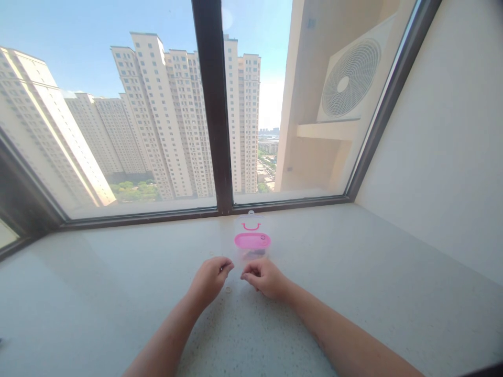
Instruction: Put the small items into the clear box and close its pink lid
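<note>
My left hand [213, 277] is closed in a pinch, thumb against the fingers, just above the sill. Facing it, a small gap away, my right hand [265, 277] pinches too. Whatever is between the fingertips of either hand is too small to make out. Right behind my hands stands a small clear plastic box with a pink rim [247, 241], partly covered by my right hand. Its clear lid with a pink handle [250, 226] is raised toward the window. Something dark shows inside the box. A tiny pale ring [228, 289] lies beside my left hand.
The pale speckled window sill [118, 293] spreads around my hands. A dark window frame [223, 204] bounds its far side and a white wall [444, 157] its right. Tall buildings and an air conditioner unit [349, 78] are outside the glass.
</note>
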`<action>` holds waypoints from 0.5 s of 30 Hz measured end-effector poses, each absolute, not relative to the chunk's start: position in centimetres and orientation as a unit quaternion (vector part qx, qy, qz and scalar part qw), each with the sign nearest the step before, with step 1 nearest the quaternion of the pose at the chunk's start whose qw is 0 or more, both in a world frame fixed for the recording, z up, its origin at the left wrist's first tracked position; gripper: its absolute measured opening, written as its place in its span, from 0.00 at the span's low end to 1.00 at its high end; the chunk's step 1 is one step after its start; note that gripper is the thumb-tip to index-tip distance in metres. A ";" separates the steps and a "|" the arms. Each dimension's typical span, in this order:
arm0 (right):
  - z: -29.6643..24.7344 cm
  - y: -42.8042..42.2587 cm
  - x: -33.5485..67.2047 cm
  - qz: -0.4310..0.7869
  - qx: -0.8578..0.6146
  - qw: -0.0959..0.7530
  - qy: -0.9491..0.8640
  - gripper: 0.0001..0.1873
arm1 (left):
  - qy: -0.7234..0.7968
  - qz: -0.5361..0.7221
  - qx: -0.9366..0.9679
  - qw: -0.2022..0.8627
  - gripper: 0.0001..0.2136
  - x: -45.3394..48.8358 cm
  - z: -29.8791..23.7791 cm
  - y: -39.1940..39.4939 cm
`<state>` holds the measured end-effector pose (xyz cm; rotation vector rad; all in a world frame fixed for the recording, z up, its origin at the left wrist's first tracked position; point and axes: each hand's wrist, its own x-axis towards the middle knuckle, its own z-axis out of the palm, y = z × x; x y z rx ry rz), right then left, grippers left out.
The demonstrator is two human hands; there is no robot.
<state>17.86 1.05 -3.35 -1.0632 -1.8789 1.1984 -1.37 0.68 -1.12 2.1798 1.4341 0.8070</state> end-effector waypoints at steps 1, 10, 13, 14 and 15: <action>-3.4 1.1 17.9 0.451 -0.407 0.333 -0.721 0.05 | 0.512 0.286 0.786 0.198 0.12 -1.4 -1.1 0.7; -3.3 1.2 18.0 0.381 -0.402 0.357 -0.753 0.06 | 0.514 0.275 0.791 0.184 0.12 -1.9 -1.6 1.1; -3.2 1.2 18.0 0.369 -0.394 0.359 -0.761 0.06 | 0.515 0.272 0.793 0.179 0.13 -1.8 -1.6 1.0; -3.2 1.2 18.0 0.366 -0.393 0.359 -0.763 0.06 | 0.517 0.271 0.792 0.178 0.13 -1.8 -1.5 1.0; -3.2 1.1 18.0 0.363 -0.393 0.359 -0.764 0.06 | 0.519 0.268 0.792 0.175 0.12 -1.8 -1.5 1.0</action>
